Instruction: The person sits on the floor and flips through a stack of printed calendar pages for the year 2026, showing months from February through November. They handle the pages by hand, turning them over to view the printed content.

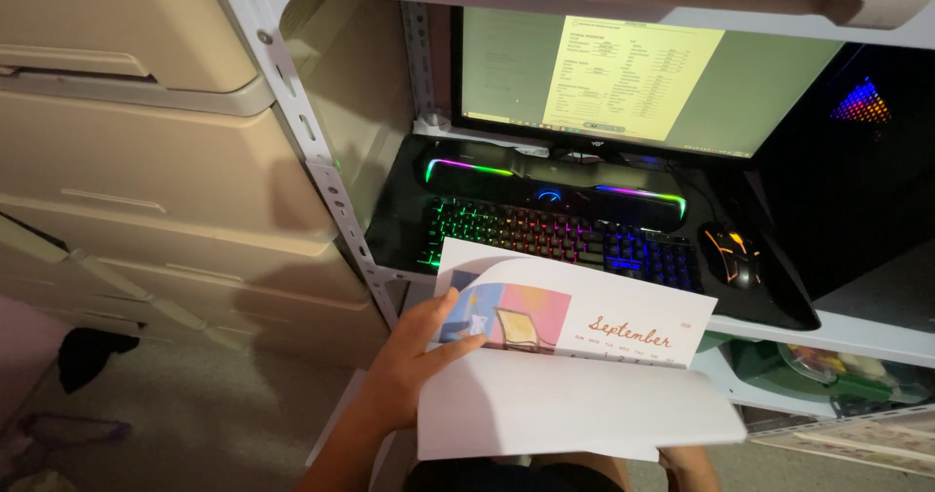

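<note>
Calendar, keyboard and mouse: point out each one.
calendar (584, 331): head view, on the printed page beside the picture.
keyboard (545, 234): head view, on the lit keys in the middle.
mouse (732, 256): head view, on its glowing back.

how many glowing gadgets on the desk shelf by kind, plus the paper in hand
monitor: 1
keyboard: 1
light bar: 1
mouse: 1
calendar, held by the left hand: 1
total: 5
The right hand barely shows at the calendar's lower edge.

White paper calendar (575, 356), top sheet curled forward, illustrated month page showing behind, in front of keyboard (560, 239)
</note>
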